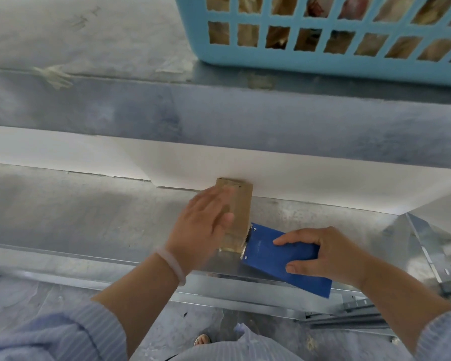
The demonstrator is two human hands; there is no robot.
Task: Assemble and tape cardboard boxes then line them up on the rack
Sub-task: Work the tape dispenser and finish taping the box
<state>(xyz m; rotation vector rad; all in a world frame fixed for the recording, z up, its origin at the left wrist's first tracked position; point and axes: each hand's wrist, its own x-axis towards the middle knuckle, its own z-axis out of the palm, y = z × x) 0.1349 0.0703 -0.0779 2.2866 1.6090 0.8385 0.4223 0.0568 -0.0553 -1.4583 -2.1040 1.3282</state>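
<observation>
Our left hand (205,220) presses flat on tape (241,201) over, seemingly, the box (297,175) edge; our right hand (323,256) grips the dispenser (266,257).

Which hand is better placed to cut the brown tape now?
Probably the right hand: it grips the blue dispenser, whose toothed edge meets the tape. The left hand lies flat on the tape, pinning it.

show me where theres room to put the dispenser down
Bare: grey surface left of the light blue slotted plastic basket; grey panel left of the left hand. Crowded: around brown tape strip and blue tape dispenser in right hand.
</observation>
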